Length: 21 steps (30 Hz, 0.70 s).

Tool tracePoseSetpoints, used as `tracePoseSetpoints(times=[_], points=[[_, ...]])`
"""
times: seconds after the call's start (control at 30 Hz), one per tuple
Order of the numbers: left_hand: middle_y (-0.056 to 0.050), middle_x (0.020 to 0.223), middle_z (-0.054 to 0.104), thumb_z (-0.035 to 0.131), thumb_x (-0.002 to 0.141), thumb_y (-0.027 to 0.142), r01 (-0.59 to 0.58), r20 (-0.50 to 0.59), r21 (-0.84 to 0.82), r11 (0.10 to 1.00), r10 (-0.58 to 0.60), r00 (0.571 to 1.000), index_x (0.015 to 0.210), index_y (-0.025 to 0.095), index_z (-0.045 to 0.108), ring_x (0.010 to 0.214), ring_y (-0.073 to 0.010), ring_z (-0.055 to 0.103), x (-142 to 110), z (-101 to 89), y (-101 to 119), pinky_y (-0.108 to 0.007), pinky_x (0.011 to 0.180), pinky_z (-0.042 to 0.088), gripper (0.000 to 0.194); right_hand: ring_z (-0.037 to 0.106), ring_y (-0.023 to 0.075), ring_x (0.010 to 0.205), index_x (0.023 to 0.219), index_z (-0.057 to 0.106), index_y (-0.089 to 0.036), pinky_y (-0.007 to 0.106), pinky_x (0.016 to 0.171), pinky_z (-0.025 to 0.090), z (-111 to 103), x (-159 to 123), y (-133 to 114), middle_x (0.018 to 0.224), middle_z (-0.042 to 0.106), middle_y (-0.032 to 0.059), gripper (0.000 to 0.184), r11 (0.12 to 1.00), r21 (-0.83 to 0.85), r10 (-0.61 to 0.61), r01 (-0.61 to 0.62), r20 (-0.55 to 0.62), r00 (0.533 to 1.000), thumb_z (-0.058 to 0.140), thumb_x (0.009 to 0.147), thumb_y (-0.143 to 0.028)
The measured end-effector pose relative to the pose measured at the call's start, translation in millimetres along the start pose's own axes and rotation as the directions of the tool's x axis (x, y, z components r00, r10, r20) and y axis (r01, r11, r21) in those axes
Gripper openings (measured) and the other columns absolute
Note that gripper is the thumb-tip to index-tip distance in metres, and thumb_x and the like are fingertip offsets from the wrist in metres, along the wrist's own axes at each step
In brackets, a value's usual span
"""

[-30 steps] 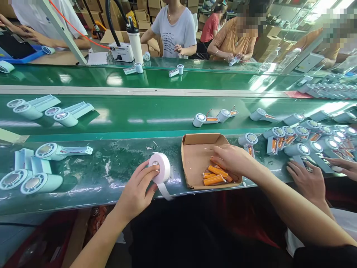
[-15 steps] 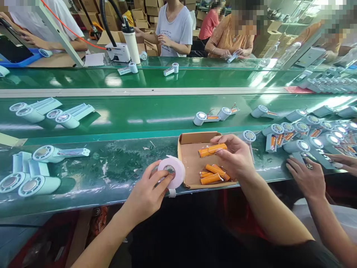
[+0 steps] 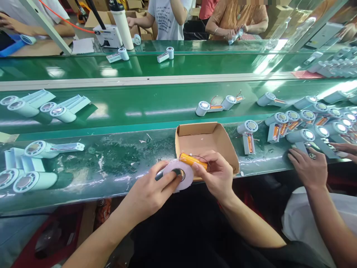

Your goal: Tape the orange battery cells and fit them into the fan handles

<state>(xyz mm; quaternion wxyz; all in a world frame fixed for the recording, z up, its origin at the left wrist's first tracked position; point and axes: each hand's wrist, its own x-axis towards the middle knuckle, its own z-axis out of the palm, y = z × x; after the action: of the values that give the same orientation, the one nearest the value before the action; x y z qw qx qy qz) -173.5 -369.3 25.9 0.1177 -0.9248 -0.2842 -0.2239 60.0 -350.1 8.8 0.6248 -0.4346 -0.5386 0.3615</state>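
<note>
We grip the roll of white tape in our left hand, at the centre of the frame; its fingers are closed on the roll, with fingertips inserted in the core. The flat face of the roll is turned toward us.

Our right hand, just right of centre, pinches the orange cell between thumb and fingers at the cell's right end. The cell lies tilted, its left end at the upper edge of the roll; we cannot tell whether the two touch. A thin dark wire loops above the cell.

Both hands are raised at the near side of the cardboard box, which rests on the desk. Just right of the box stands a pale blue fan unit with orange showing in its open handle.

At the right of the frame, a co-worker's hand reaches to a cluster of similar units. At the lower left, three more units lie on the desk.
</note>
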Motion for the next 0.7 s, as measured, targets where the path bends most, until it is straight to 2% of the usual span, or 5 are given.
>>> tracePoseSetpoints(times=[0.13, 0.37, 0.5, 0.6, 0.7], points=[[-0.009, 0.118, 0.071, 0.063, 0.095, 0.005, -0.023, 0.014, -0.003, 1.000, 0.023, 1.000, 0.123, 0.017, 0.075, 0.137, -0.0368, 0.057, -1, -7.2, -5, -0.041, 0.092, 0.069, 0.033, 0.078, 0.0227, 0.095, 0.107, 0.077, -0.024, 0.037, 0.084, 0.068, -22, 4, -11, 0.103, 0.080, 0.0064, 0.030, 0.972, -0.026, 0.233, -0.233, 0.241, 0.942, 0.088, 0.085, -0.041], [-0.009, 0.121, 0.071, 0.064, 0.098, 0.009, 0.016, 0.012, -0.036, 0.999, -0.016, 1.000, 0.119, 0.020, 0.074, 0.127, -0.0323, 0.069, 9, -16.7, -6, -0.033, 0.081, 0.070, 0.027, 0.081, 0.0267, 0.097, 0.118, 0.084, -0.022, 0.041, 0.092, 0.068, -40, 42, -36, 0.106, 0.084, 0.0054, 0.039, 0.853, -0.067, 0.424, -0.518, 0.667, 0.612, 0.089, 0.083, -0.038], [-0.011, 0.118, 0.071, 0.064, 0.098, 0.010, 0.063, 0.020, -0.010, 0.998, -0.063, 0.998, 0.120, 0.019, 0.073, 0.128, -0.0337, 0.069, 16, -19.9, -4, -0.033, 0.078, 0.071, 0.026, 0.082, 0.0269, 0.089, 0.105, 0.086, -0.021, 0.040, 0.084, 0.070, -25, 34, -25, 0.092, 0.084, 0.0044, 0.042, 0.816, 0.086, 0.452, -0.572, 0.523, 0.723, 0.100, 0.068, -0.036], [-0.011, 0.114, 0.071, 0.065, 0.097, 0.009, 0.154, -0.042, -0.025, 0.988, -0.155, 0.987, 0.121, 0.018, 0.072, 0.130, -0.0358, 0.067, 20, -15.3, 4, -0.038, 0.084, 0.071, 0.026, 0.081, 0.0226, 0.084, 0.100, 0.084, -0.025, 0.034, 0.076, 0.069, 0, 11, -10, 0.090, 0.084, 0.0023, 0.043, 0.829, 0.321, 0.418, -0.458, 0.188, 0.889, 0.102, 0.063, -0.036], [-0.008, 0.102, 0.069, 0.069, 0.095, 0.010, 0.202, -0.156, -0.084, 0.976, -0.213, 0.965, 0.123, 0.018, 0.070, 0.134, -0.0390, 0.063, 24, -3.7, 19, -0.047, 0.095, 0.069, 0.029, 0.081, 0.0214, 0.091, 0.101, 0.080, -0.030, 0.033, 0.079, 0.068, 17, -2, -2, 0.097, 0.084, 0.0004, 0.038, 0.848, 0.465, 0.365, -0.255, -0.165, 0.916, 0.099, 0.069, -0.039]])
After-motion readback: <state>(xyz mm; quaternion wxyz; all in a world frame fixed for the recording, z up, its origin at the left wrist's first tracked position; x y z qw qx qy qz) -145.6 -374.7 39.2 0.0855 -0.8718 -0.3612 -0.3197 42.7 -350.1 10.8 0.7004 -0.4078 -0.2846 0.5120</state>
